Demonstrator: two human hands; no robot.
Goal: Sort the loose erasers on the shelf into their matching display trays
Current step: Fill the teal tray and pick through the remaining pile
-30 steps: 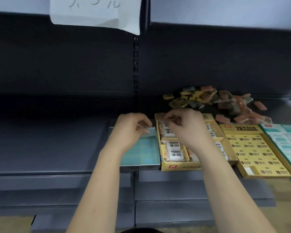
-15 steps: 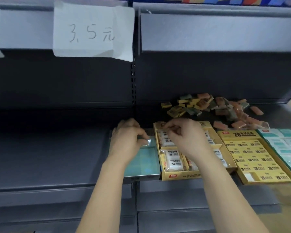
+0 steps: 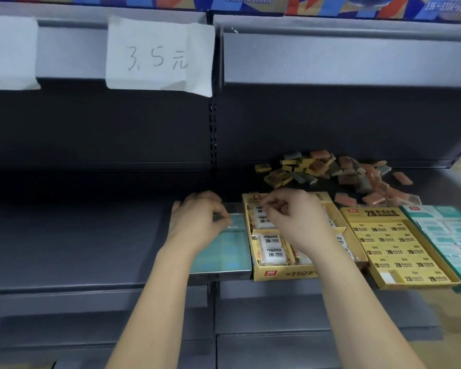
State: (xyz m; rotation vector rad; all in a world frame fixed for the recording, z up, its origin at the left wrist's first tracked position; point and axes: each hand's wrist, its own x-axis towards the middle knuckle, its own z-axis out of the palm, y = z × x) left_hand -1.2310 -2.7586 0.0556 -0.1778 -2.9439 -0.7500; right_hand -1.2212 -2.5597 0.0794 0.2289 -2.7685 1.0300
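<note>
Four display trays [image 3: 285,274], two hands [image 3: 194,222] — one heap of loose erasers [image 3: 330,169]

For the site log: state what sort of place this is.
Probably a stationery shop aisle: a handwritten price slip marked 3.5 元 hangs above, and display trays of 2B erasers sit in a row on the metal shelf.

A shop: metal shelving [image 3: 91,243], handwritten price tag [image 3: 159,55], display trays [image 3: 399,251].

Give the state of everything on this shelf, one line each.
Loose mixed-colour erasers pile, unsorted heap.
Yellow cardboard tray of white erasers, partly filled.
Flat yellow 2B tray, nearly full.
Left hand, curled at teal tray.
Right hand, pinching wrapped white eraser.
</note>
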